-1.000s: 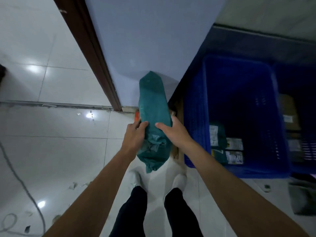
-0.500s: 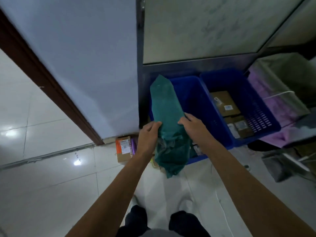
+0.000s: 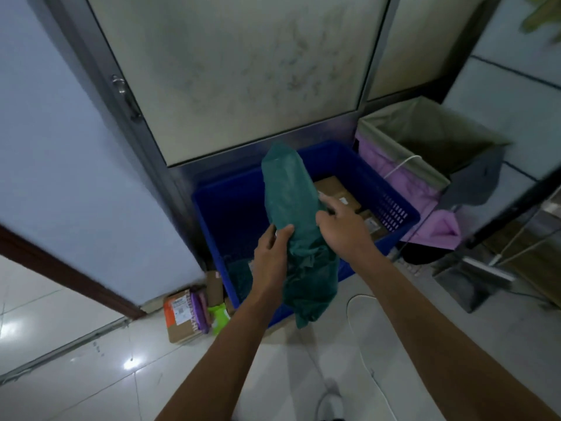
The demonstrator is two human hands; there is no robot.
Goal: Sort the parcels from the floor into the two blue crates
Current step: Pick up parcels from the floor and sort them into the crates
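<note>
I hold a long green plastic parcel (image 3: 291, 202) upright over the two blue crates. My left hand (image 3: 271, 256) grips its lower left side and my right hand (image 3: 343, 229) grips its right side. The left blue crate (image 3: 212, 220) holds a green parcel low at its front. In the right blue crate (image 3: 391, 208) lie brown cardboard boxes (image 3: 334, 188). Several small parcels (image 3: 189, 311) sit on the floor left of the crates: a brown box with an orange stripe, a purple packet and a bright green packet.
A metal-framed glass door (image 3: 243, 86) stands behind the crates, a blue wall (image 3: 60, 147) to the left. A beige and purple bin (image 3: 425, 153) is on the right, with a dustpan (image 3: 467, 278) and a white cable (image 3: 361, 344) on the tiled floor.
The view has swung right and closer to the crates. The green parcel, held in both hands throughout, has moved from in front of the wall to above the crates.
</note>
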